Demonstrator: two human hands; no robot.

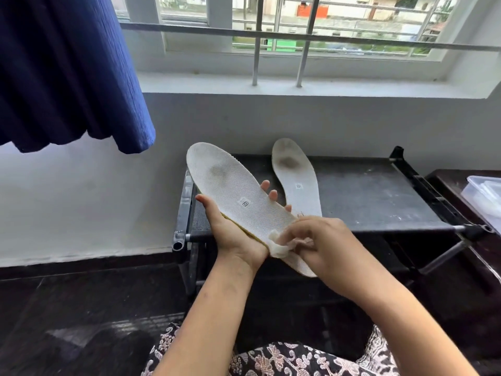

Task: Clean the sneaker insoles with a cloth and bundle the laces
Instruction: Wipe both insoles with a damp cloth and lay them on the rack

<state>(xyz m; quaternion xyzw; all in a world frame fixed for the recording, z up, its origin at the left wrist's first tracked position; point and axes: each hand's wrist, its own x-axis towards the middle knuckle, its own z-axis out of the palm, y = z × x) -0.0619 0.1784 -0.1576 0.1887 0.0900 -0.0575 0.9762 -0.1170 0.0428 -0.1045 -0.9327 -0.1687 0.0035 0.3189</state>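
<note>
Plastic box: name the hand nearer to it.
Right. The right hand, pinching a cloth, is left of the box; the left hand holds the insole farther left.

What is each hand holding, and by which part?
The left hand cradles one insole from beneath around its midsection; the right hand pinches a wadded white cloth against that insole's heel end.

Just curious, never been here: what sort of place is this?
Most likely a room in a home: a barred window with a blue curtain, and a low dark rack under it with a worn insole lying on it.
</note>
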